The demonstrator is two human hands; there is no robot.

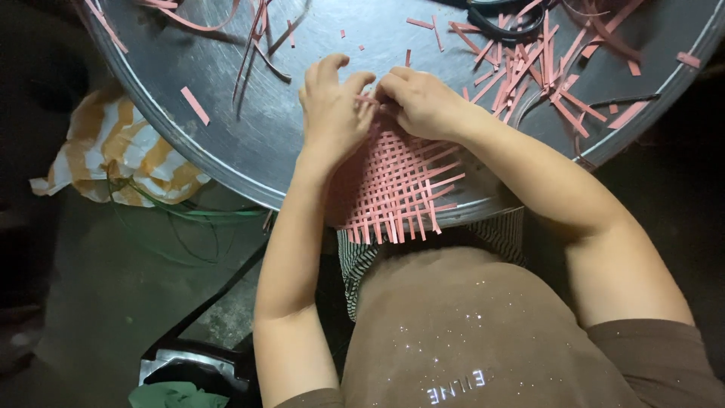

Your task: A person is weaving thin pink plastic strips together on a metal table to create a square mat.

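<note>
pink woven mat (396,189) under both hands' grip.

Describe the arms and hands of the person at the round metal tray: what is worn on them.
Both arms are bare from the short brown sleeve down. The left hand and the right hand wear no gloves, and no rings, watch or bracelet show. The brown top has small glittering specks on the front.

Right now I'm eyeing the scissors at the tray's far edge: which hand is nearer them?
Right. The right hand lies just below-left of the scissors; the left hand is farther left.
</note>
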